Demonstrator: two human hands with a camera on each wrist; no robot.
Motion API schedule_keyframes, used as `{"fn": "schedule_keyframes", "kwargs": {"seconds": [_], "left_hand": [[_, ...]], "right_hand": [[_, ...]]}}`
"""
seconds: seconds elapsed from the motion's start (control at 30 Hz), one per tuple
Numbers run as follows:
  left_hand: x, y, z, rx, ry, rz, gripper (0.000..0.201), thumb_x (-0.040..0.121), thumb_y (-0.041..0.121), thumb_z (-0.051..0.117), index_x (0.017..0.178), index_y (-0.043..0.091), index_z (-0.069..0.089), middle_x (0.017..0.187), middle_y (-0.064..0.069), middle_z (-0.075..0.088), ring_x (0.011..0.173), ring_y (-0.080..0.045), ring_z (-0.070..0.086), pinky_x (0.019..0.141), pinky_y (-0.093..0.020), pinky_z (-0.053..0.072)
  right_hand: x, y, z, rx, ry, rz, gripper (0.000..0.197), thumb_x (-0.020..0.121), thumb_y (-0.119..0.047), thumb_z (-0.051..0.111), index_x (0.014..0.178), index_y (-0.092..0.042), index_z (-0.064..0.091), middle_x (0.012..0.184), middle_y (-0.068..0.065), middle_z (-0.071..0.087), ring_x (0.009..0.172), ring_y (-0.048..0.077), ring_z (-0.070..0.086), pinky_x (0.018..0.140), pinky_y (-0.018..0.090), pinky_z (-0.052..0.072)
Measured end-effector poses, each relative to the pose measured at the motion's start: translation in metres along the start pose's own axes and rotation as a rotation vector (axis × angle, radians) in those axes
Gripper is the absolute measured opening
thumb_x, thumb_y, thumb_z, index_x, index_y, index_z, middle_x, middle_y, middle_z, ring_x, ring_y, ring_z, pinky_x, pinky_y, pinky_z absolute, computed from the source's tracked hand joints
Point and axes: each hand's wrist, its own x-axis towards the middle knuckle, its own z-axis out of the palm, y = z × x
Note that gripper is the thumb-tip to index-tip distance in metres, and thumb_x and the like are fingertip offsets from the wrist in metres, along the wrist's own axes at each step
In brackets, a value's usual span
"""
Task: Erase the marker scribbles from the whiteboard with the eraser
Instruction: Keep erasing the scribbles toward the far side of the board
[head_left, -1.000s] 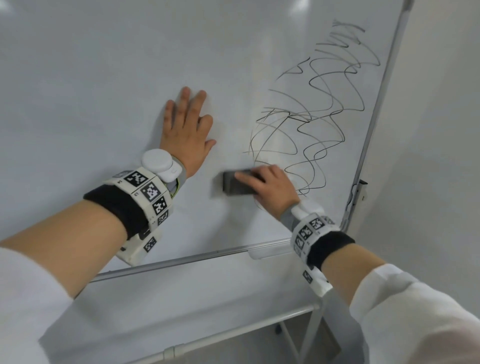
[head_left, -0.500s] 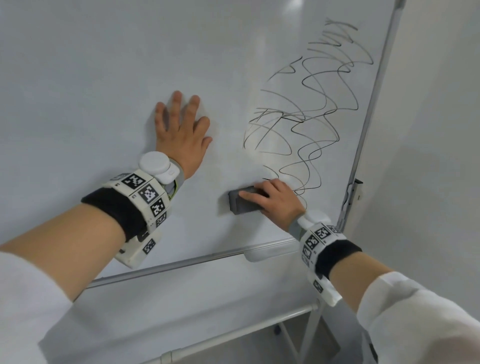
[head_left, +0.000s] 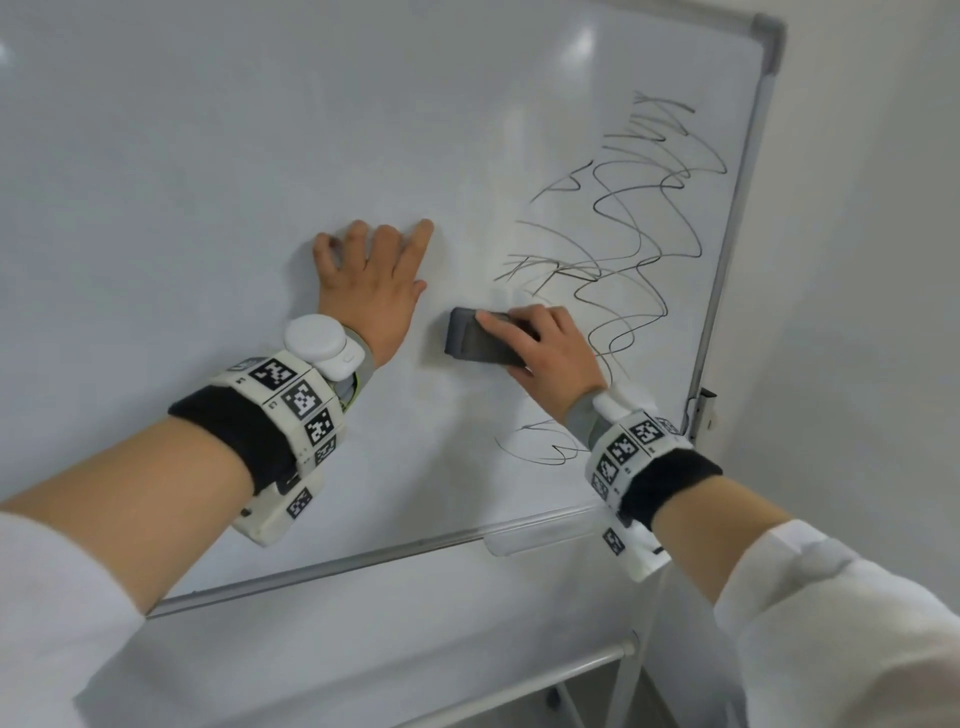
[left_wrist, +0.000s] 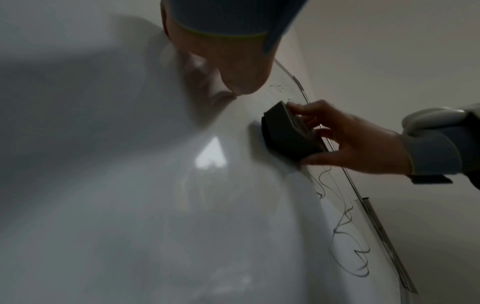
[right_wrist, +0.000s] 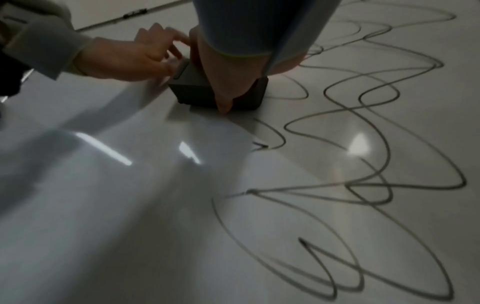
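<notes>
1. At the whiteboard's (head_left: 208, 156) bottom edge: a rail and a small tray run under the panel; nothing on them matters for this step.
2. Just above that edge, near the bottom right corner: a short leftover loop of scribbles (head_left: 540, 447) sits below the right wrist, easy to miss.
3. Mid-height, right of centre: the right hand (head_left: 550, 353) grips the eraser (head_left: 478, 340), index finger along the top, thumb under the lower edge, other fingers curled round the back. Felt face is flat on the board, long side roughly horizontal.
4. Eraser sits at the left fringe of the scribble mass, touching or just beside the nearest strokes; the patch directly left of it reads clean.
5. Left of the eraser, near but apart from it: the left hand (head_left: 371, 280) is spread flat, palm and fingertips pressing the board, holding nothing. My read: it braces the stand against the push.
6. Doing the step well, as a judgement: keep the full felt face in contact, not one corner; overlap passes and work rightward into the dense loops; keep the brace on so the board doesn't rock.
7. Risk: light pressure smears ink grey instead of lifting it.
8. Further up, toward the top right corner: most of the scribbles run in tall loops close to the right frame edge, untouched. Task looks early, with the bulk left to do.
</notes>
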Motion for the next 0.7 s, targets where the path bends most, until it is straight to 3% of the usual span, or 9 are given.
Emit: {"fn": "schedule_keyframes", "kwargs": {"seconds": [0.13,0.2,0.33,0.43,0.6,0.7], "left_hand": [[0.015,0.001,-0.008,0.045,-0.009,-0.002,0.056,0.088,0.034,0.052,0.137,0.016,0.032,0.108,-0.018,0.051,0.099,-0.036,0.049,0.090,-0.056,0.039],[0.020,0.004,-0.011,0.043,-0.023,-0.005,0.053,0.085,0.033,0.057,0.131,0.012,0.039,0.111,-0.018,0.052,0.104,-0.035,0.042,0.091,-0.057,0.039],[0.032,0.013,-0.016,-0.037,-0.069,-0.003,0.038,0.092,0.027,0.051,0.122,0.006,0.042,0.142,-0.018,0.035,0.135,-0.039,0.022,0.104,-0.059,0.021],[0.041,0.017,-0.017,-0.081,-0.031,0.022,0.025,0.091,0.021,0.051,0.111,0.006,0.046,0.152,-0.016,0.019,0.141,-0.040,0.007,0.109,-0.061,0.009],[0.046,0.019,-0.013,-0.075,-0.056,0.035,0.018,0.093,0.019,0.045,0.107,0.008,0.043,0.156,-0.011,0.005,0.143,-0.033,-0.002,0.111,-0.058,0.000],[0.049,0.020,-0.015,-0.078,-0.045,0.027,0.021,0.091,0.020,0.047,0.109,0.009,0.044,0.156,-0.011,0.009,0.143,-0.032,0.000,0.111,-0.059,0.002]], "right_hand": [[0.040,0.020,-0.028,0.040,0.141,0.338,0.070,0.077,-0.012,0.070,0.139,-0.023,0.040,0.109,0.014,0.052,0.092,0.033,0.044,0.086,0.037,0.040],[0.048,0.019,-0.029,0.024,0.168,0.430,0.071,0.079,-0.015,0.069,0.141,-0.020,0.036,0.108,0.015,0.050,0.091,0.033,0.044,0.088,0.035,0.037],[0.040,-0.007,-0.020,0.006,0.118,0.343,0.073,0.078,-0.021,0.071,0.141,-0.019,0.036,0.103,0.015,0.052,0.086,0.034,0.046,0.083,0.039,0.042],[0.040,0.003,-0.027,-0.039,0.057,0.302,0.074,0.079,-0.026,0.070,0.143,-0.024,0.033,0.103,0.013,0.051,0.085,0.033,0.046,0.075,0.039,0.046],[0.064,0.038,-0.050,-0.071,0.080,0.690,0.077,0.090,-0.037,0.055,0.148,-0.028,0.006,0.115,0.015,0.044,0.093,0.032,0.047,0.086,0.036,0.038],[0.075,0.022,-0.045,-0.117,0.037,0.624,0.078,0.090,-0.040,0.053,0.148,-0.028,0.002,0.115,0.015,0.042,0.093,0.031,0.045,0.082,0.036,0.040]]}}
